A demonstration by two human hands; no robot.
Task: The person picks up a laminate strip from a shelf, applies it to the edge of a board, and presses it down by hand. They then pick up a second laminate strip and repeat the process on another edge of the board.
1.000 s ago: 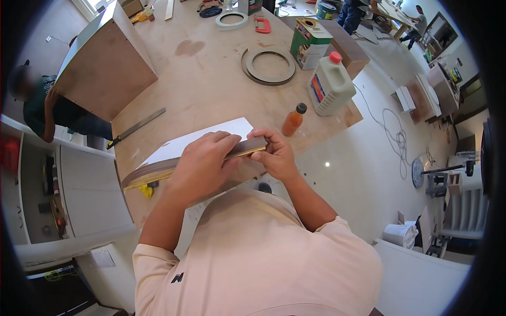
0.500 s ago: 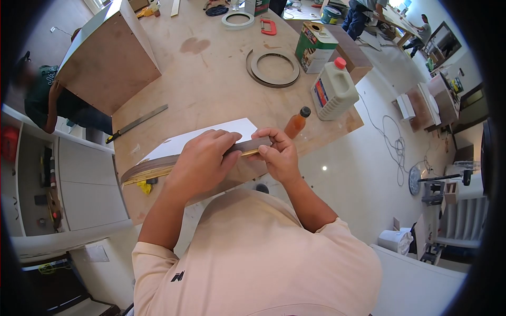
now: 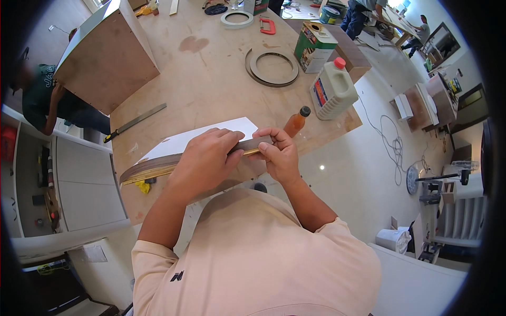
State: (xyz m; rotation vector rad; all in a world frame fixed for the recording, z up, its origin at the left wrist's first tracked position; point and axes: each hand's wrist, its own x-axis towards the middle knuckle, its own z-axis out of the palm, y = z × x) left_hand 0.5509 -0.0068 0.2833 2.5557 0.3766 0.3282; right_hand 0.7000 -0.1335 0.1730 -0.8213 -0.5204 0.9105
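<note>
A white-faced panel [image 3: 221, 128] lies near the table's front edge. Along its near edge runs a brown-grey edge banding strip [image 3: 150, 167], with raw yellowish wood showing below it. My left hand [image 3: 205, 158] is closed over this edge, fingers across the top and thumb against the strip. At the panel's right end, my right hand [image 3: 279, 155] pinches the strip's end between thumb and fingers. Part of the strip is hidden beneath my left hand. Just beyond my right hand stands a small bottle of orange liquid [image 3: 295, 124] with a black cap.
On the wooden table [image 3: 205, 84] lie a long file [image 3: 137, 122], a coil of edge banding [image 3: 271, 69] and a red clamp [image 3: 268, 26]. A jug [image 3: 333, 92] and a green-white can [image 3: 314, 48] stand at right. A person [image 3: 45, 100] is beside a wooden box [image 3: 108, 60].
My left thumb has shifted slightly to the right along the strip. My right hand keeps its pinch in nearly the same place.
</note>
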